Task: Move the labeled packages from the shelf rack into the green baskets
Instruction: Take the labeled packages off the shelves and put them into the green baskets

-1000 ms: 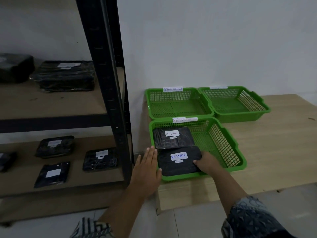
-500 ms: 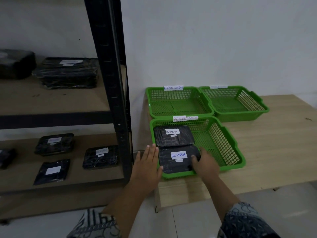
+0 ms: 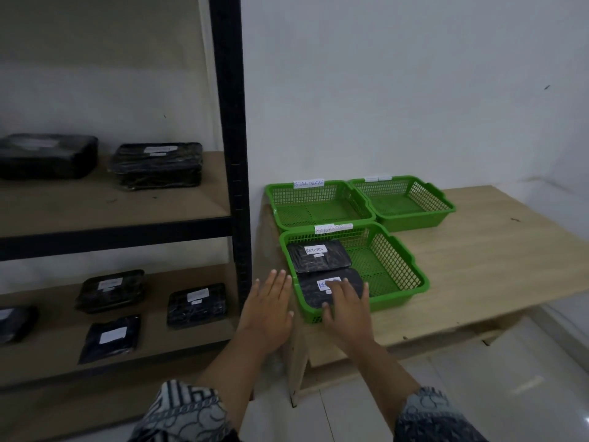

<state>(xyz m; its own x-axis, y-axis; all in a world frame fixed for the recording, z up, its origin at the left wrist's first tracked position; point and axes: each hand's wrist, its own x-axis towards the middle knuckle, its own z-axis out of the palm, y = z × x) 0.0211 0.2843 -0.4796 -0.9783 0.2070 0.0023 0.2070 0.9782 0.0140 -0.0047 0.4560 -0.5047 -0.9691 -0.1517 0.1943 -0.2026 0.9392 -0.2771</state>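
Two black packages labeled RETURN lie in the near green basket [image 3: 398, 269]: one at the back [image 3: 318, 256], one at the front [image 3: 314, 293]. My right hand [image 3: 347, 309] hovers open over the front package, fingers spread, partly covering its label. My left hand [image 3: 269, 309] is open beside the basket's left rim, holding nothing. More labeled black packages sit on the shelf rack [image 3: 228, 122]: two on the upper shelf [image 3: 157, 164] and several on the lower shelf [image 3: 196, 303].
Two more green baskets stand behind, one tagged RETURN OVERDUE [image 3: 318, 204] and one at the right [image 3: 404, 202], both holding nothing. All baskets rest on a low wooden table [image 3: 494, 250] against a white wall. A tiled floor lies below at the right.
My right hand has let go of the front package and drawn back above it with fingers spread. My left hand stayed beside the basket. The view has tilted upward.
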